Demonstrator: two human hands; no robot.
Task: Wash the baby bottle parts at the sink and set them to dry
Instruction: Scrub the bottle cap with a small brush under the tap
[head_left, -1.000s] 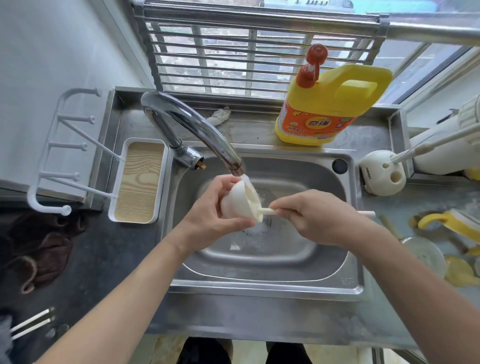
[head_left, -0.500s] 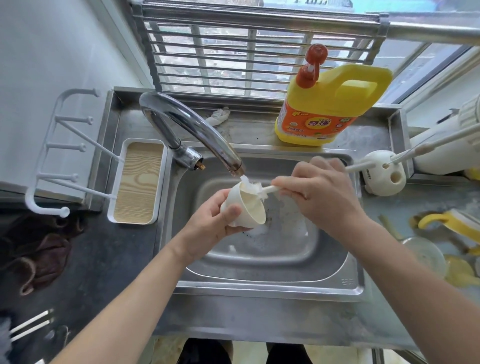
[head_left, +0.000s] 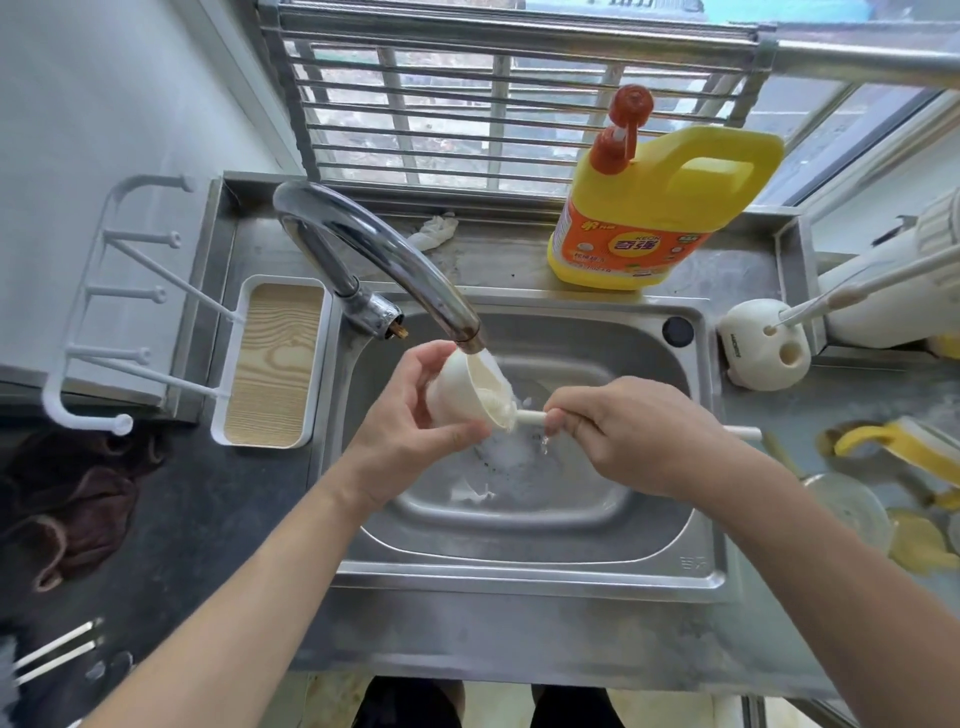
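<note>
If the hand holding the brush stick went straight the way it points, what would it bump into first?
The right hand points left along the brush handle, so it would probably meet the white cup first, which the left hand holds under the tap. The brush head sits in that cup.

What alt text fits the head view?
Over a steel sink, the left hand holds a white cup-shaped bottle part under the running faucet while the right hand holds a white brush at its mouth. A yellow detergent jug stands behind.
</note>
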